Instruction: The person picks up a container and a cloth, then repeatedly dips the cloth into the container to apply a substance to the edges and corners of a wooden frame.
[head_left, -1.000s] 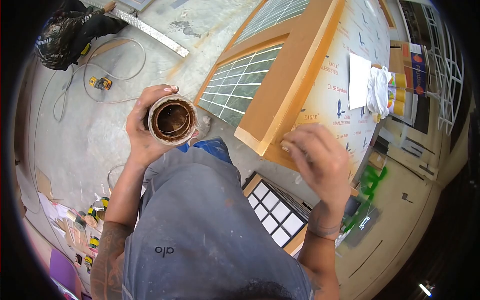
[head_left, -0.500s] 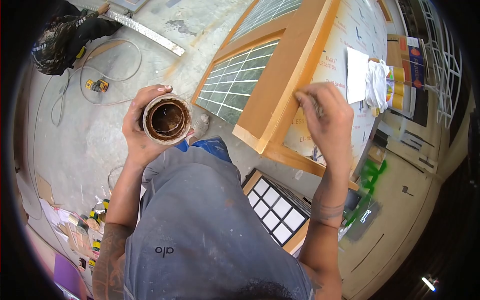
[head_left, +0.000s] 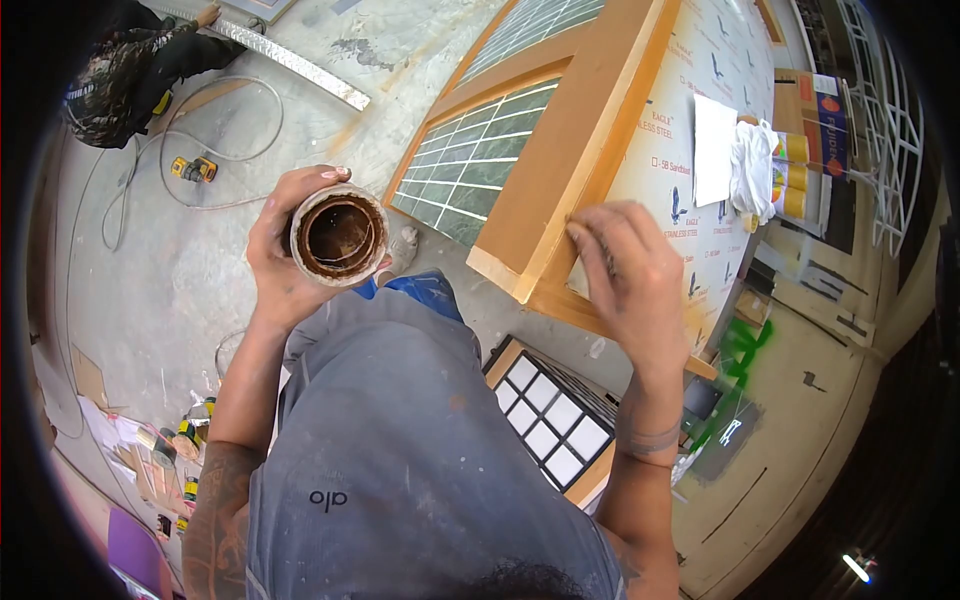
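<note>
My left hand (head_left: 277, 245) is wrapped round an open cup (head_left: 297, 248) with a dirty pale rim and brown liquid inside. It is held up over the floor, left of the wooden cabinet (head_left: 560, 130). My right hand (head_left: 635, 265) has its fingers pinched together at the cabinet's wooden edge strip (head_left: 572, 215), near the front corner. Whatever is between those fingertips is hidden from me. Green panels (head_left: 470, 165) with white grid lines are set in the cabinet's side. Printed protective film covers its steel top (head_left: 665, 160).
A white cloth (head_left: 752, 170), yellow cans (head_left: 790, 190) and a carton (head_left: 830, 120) stand on the right. Below the cabinet is a black frame with white panes (head_left: 543, 437). A yellow power tool (head_left: 194, 170) and a cord (head_left: 262, 88) lie on the floor. Another person (head_left: 130, 75) crouches upper left.
My right hand has shifted down and slightly left along the wooden edge, towards the front corner. The cup in my left hand has barely moved, tilting slightly.
</note>
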